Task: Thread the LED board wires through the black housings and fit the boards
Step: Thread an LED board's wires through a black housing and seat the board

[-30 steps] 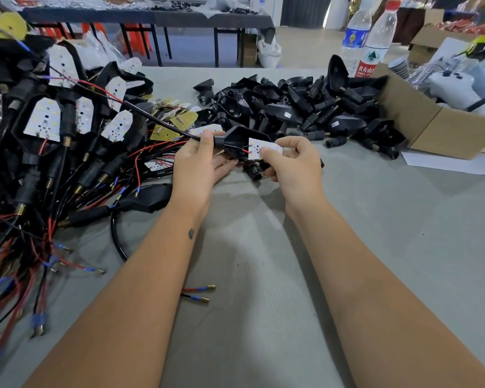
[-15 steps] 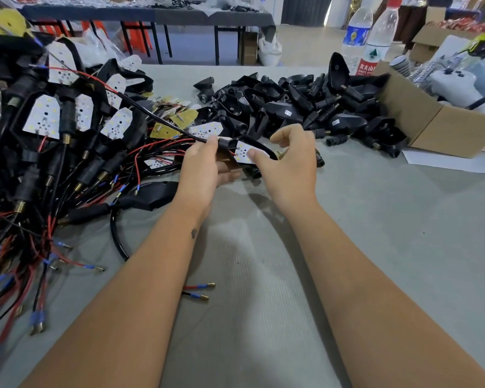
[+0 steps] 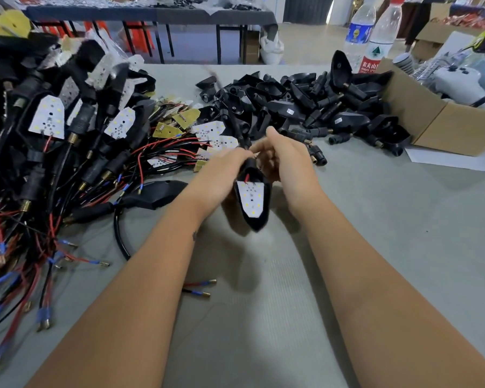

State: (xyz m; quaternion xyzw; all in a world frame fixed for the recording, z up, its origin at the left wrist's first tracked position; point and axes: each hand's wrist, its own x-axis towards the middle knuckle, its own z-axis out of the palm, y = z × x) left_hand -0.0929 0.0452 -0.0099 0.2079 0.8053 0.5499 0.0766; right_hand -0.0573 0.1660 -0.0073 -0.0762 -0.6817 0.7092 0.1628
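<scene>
L hand [image 3: 221, 175] is closed on the neck of one black housing [image 3: 254, 219], fingers wrapped round the stem end. R hand [image 3: 284, 161] meets it at the same spot, fingertips pinched together on the top of the stem, prob on the wire [image 3: 235, 121] that runs up and away from there; exact contact is blurred, can't tell which it grips. Housing hangs tip-down between the wrists, above the table [image 3: 375, 233], open face toward the camera. LED board [image 3: 251, 198] sits inside that face, red lead showing at its top edge. Held this way prob so the wire can be drawn through the stem while the board face stays in view for seating; looks seated or nearly so. Outward: finished units w/ boards and wires heaped at left [image 3: 53, 135], loose boards [image 3: 210, 130] just behind the hands, empty housings [image 3: 305, 102] piled beyond, cardboard box [image 3: 445, 127] far right.
</scene>
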